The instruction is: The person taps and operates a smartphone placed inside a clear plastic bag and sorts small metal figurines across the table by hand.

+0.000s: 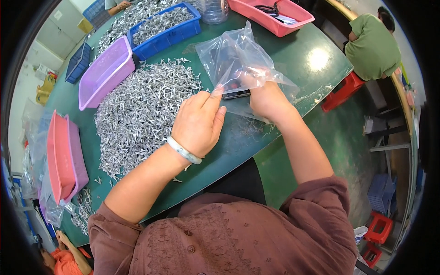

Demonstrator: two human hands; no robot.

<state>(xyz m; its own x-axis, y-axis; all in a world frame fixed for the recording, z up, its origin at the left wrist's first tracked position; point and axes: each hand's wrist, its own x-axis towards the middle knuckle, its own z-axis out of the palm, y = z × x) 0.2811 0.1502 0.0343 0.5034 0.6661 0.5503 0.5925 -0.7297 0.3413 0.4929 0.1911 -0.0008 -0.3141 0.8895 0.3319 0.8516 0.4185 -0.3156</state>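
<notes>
A clear plastic bag lies crumpled and partly raised on the green table. My left hand, with a pale bangle at its wrist, has its fingertips at the bag's near left edge, gripping it; the thumb stands apart from the index finger. Plastic covers the fingers of my right hand, which reaches into or under the bag; their grip is blurred through the film. Between my hands a dark flat object shows partly under the bag. Left of my left hand spreads a big heap of small silvery metal parts.
Around the heap stand a purple basket, a blue bin of metal rings and stacked pink and purple baskets. A pink tray holding scissors sits at the far side. Another person sits right, beyond the table edge.
</notes>
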